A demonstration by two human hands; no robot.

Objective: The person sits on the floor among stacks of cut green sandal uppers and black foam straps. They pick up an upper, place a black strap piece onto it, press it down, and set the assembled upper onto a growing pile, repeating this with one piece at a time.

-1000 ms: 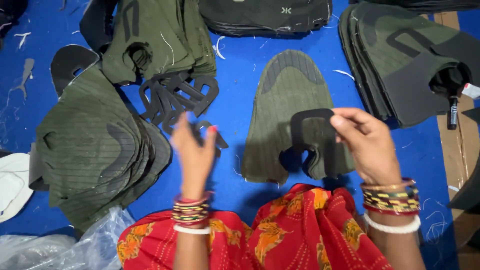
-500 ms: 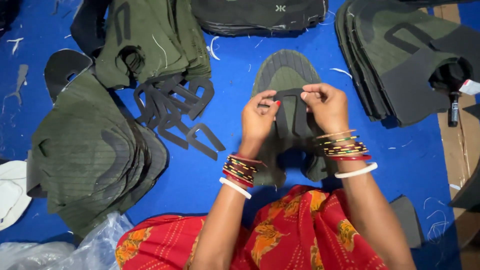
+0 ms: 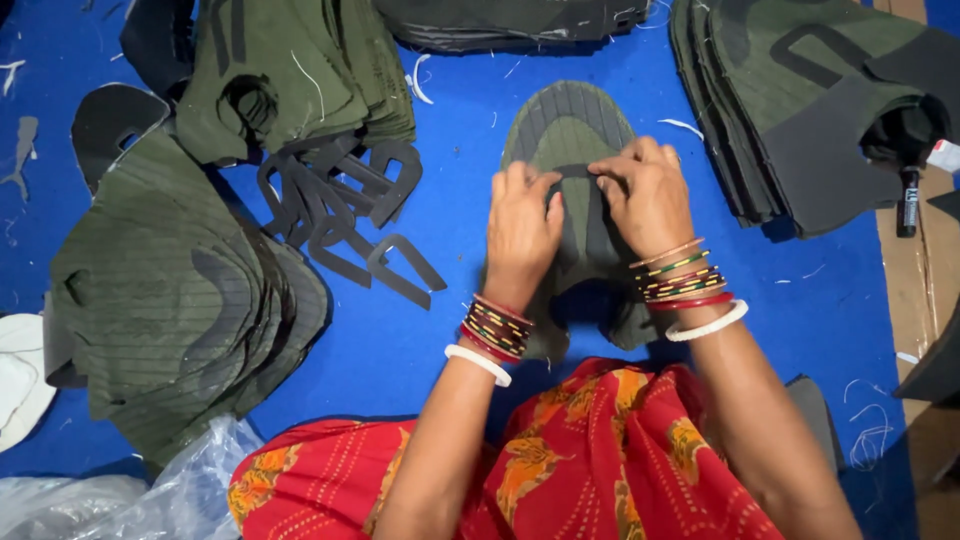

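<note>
Stack of green shoe uppers [image 3: 170,310], far left on blue counter [image 3: 420,330]. Loose dark U-shaped cutouts [image 3: 345,215] beside it. Centre: single green upper [image 3: 565,125]; left hand [image 3: 522,230] and right hand [image 3: 648,198], fingers pressing a dark cutout piece [image 3: 578,172] onto it. Right: further upper stack [image 3: 790,110].

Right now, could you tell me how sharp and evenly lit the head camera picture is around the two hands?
Head view: even, soft light with no glare; left hand and right hand are fairly sharp on the green shoe upper, casting only a faint shadow; the blue surface reads saturated; the plastic bag at the bottom edge looks softer.
</note>
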